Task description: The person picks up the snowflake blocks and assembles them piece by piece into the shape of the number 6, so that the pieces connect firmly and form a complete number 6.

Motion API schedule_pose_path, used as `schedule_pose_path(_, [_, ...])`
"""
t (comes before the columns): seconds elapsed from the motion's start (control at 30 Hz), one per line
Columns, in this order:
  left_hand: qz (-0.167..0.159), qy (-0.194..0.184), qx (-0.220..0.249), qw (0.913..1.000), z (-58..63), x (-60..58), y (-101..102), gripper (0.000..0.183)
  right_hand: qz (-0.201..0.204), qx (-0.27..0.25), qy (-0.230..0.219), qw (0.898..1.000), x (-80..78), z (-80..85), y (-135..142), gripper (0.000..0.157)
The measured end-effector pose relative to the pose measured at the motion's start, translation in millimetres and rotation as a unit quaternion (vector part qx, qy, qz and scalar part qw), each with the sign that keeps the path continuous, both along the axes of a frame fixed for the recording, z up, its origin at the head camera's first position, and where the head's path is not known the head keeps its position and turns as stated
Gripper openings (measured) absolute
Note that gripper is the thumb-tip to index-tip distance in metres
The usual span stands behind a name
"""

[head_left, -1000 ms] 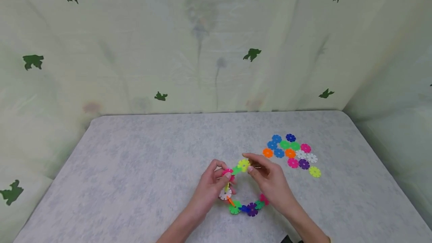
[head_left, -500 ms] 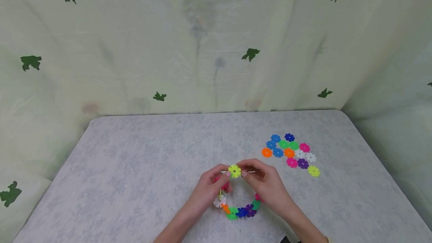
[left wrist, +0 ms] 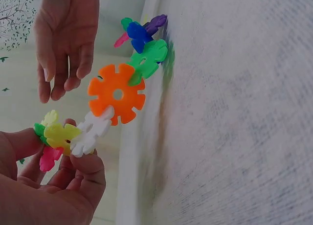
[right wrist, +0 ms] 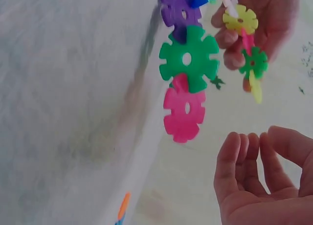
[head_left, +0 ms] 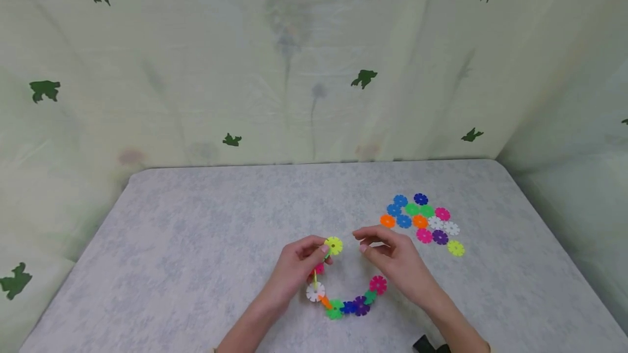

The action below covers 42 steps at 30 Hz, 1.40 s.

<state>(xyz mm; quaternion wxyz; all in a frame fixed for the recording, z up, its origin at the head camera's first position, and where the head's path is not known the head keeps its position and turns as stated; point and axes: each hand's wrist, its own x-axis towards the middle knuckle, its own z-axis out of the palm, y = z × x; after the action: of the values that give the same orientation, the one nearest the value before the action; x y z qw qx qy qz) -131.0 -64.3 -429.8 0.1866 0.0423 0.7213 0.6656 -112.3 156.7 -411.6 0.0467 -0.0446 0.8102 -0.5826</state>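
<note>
A chain of interlocked plastic flower discs curves in an open loop between my hands. My left hand (head_left: 294,268) pinches it near one end, by the green disc (right wrist: 254,63) that joins the yellow end disc (head_left: 334,245). From there the chain runs through pink, yellow, a white disc (head_left: 315,291), an orange disc (left wrist: 117,94), green, blue, a purple disc (head_left: 361,305) and green to the pink end disc (head_left: 378,285). My right hand (head_left: 399,257) is apart from the chain, right of the yellow end, with fingers loosely curved and nothing between them.
Several loose flower discs lie at the right of the grey table (head_left: 206,222), among them a blue disc (head_left: 400,200), an orange disc (head_left: 387,221) and a yellow disc (head_left: 456,248). A black object (head_left: 424,344) shows at the bottom edge. A patterned curtain (head_left: 196,70) hangs behind.
My right hand has let go of the yellow end disc and drawn back to the right. My left hand has shifted left and slightly down with the chain; the pink end now shows fully.
</note>
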Motion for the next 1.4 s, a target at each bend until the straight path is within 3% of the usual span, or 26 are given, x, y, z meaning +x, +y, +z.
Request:
schedule_pose_path(0.3, [0.023,-0.014,0.018,0.9995,1.6,-3.1,-5.2,0.021,-0.011,0.039,-0.021,0.999,1.6,-0.6,30.5,0.025])
schedule_pose_path(0.83, [0.046,-0.022,0.024,0.9984,-2.0,-4.7,-7.0,0.022,-0.028,0.139,-0.007,0.990,13.5,-12.0,111.5,0.031])
schedule_pose_path(1.17, [0.052,-0.025,0.021,0.9981,-2.3,-5.3,-7.5,0.022,-0.032,0.263,-0.018,0.964,12.1,-18.7,159.6,0.030])
schedule_pose_path(1.4, [0.053,-0.030,0.016,0.9980,-3.2,-6.7,-7.7,0.017,-0.003,0.275,-0.014,0.961,4.2,-24.5,183.6,0.034])
